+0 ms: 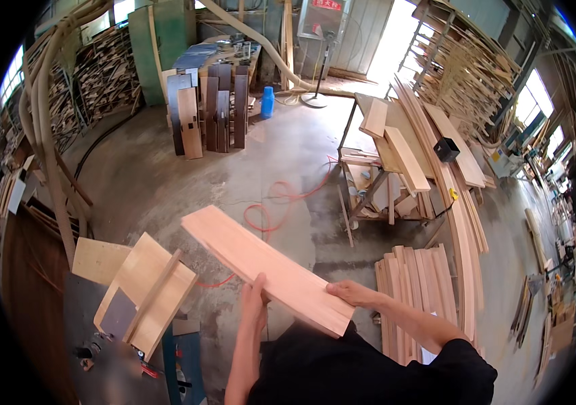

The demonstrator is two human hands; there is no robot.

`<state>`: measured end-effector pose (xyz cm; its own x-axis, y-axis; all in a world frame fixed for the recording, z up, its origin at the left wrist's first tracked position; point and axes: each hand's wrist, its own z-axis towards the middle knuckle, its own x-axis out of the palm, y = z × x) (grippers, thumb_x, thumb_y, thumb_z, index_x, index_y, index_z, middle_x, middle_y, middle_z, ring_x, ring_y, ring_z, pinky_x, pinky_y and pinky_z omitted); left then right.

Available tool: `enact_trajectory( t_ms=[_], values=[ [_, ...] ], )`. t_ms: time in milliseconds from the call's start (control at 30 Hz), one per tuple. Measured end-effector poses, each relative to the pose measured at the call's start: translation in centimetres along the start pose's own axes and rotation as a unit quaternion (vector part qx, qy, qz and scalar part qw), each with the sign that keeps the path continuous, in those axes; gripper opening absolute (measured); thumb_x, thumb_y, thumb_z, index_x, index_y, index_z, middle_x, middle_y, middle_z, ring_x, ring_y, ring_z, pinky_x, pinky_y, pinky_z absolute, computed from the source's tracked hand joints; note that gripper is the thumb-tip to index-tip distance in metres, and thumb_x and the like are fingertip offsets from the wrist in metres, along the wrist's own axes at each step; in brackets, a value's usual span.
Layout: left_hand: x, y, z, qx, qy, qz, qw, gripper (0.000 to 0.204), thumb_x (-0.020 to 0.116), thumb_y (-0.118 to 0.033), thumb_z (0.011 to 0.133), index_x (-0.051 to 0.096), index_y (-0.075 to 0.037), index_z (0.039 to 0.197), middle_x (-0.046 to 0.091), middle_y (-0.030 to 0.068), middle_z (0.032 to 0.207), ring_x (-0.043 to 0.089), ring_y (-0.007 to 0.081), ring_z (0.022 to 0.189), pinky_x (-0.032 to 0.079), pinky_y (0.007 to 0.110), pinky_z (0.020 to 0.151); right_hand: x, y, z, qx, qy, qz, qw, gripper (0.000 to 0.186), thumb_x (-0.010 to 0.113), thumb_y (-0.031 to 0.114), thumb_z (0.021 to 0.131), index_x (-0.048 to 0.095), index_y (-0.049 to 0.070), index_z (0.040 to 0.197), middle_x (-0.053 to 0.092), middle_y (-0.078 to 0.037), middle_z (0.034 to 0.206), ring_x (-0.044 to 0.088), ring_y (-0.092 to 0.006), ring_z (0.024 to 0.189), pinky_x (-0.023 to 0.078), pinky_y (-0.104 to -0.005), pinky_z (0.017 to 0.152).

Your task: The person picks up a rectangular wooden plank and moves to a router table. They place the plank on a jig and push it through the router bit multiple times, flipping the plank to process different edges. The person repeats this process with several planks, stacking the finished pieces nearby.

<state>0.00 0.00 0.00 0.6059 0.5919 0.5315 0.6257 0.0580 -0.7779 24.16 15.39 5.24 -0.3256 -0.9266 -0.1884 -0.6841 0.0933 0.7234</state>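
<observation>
A wide, pale pinkish wooden board [267, 266] is held in front of my body, slanting from far left down to near right. My left hand [255, 297] grips its near long edge around the middle, with the thumb showing and the other fingers hidden beneath. At the right end, my right hand [352, 293] clasps the board with its thumb on top; its remaining fingers are mostly out of sight. The board's near edge looks stepped, like several layers or a groove; which of these I cannot tell.
Left stands a grey worktable [82, 317] bearing a plywood fixture [146, 283]. At right, a bench [399, 152] carries long boards and a black box [446, 150]; a board stack [416, 290] stands below. A red hose [281, 192] curls across the floor near a blue bottle [267, 103].
</observation>
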Motion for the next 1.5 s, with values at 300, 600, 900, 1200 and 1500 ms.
enact_trajectory(
  t_ms=[300,600,900,1200,1500],
  values=[
    [10.0,7.5,8.6,-0.109,0.060,0.155,0.980,0.046,0.054,-0.024,0.108,0.048,-0.001,0.148,0.071,0.0162,0.122,0.074,0.0265,0.100,0.061,0.038,0.082,-16.5,-7.8,7.4,-0.005,-0.243,0.246,0.938,0.060,0.047,0.049,0.111,0.070,-0.006,0.117,0.072,-0.007,0.101,0.065,-0.0126,0.093,0.053,-0.0311,0.084],
    [1.7,25.3,4.2,-0.119,-0.496,-0.019,0.860,0.033,0.063,-0.026,0.100,0.063,-0.009,0.128,0.073,0.0119,0.102,0.071,0.0230,0.083,0.059,0.039,0.067,-47.9,-14.5,19.8,-0.128,-0.506,0.086,0.848,0.057,0.046,0.045,0.111,0.061,-0.006,0.090,0.059,-0.012,0.069,0.053,-0.0196,0.062,0.045,-0.0392,0.062],
    [8.4,30.1,6.2,-0.199,-0.393,0.117,0.890,0.046,0.064,-0.032,0.101,0.058,-0.006,0.138,0.063,0.0137,0.126,0.063,0.0280,0.113,0.057,0.044,0.092,-63.9,-9.7,28.2,-0.054,-0.445,0.293,0.844,0.051,0.040,0.042,0.112,0.063,-0.004,0.106,0.063,-0.009,0.075,0.058,-0.0186,0.052,0.041,-0.0320,0.040],
    [11.9,28.1,12.8,-0.135,-0.413,0.104,0.895,0.034,0.059,-0.026,0.101,0.059,-0.008,0.130,0.072,0.0111,0.101,0.072,0.0239,0.084,0.059,0.038,0.066,-90.3,-11.0,37.6,-0.131,-0.443,0.207,0.862,0.063,0.062,0.053,0.100,0.064,-0.005,0.124,0.071,-0.019,0.107,0.071,-0.0321,0.097,0.056,-0.0450,0.068],
    [15.3,30.6,9.5,-0.232,-0.453,0.116,0.853,0.037,0.055,-0.022,0.100,0.057,-0.005,0.133,0.072,0.0122,0.105,0.072,0.0236,0.088,0.059,0.038,0.074,-83.8,-22.0,28.6,0.216,-0.434,-0.297,0.822,0.132,0.087,0.061,0.069,0.016,0.000,0.163,0.023,-0.026,0.167,0.033,-0.0466,0.150,0.034,-0.0549,0.120]
  ],
)
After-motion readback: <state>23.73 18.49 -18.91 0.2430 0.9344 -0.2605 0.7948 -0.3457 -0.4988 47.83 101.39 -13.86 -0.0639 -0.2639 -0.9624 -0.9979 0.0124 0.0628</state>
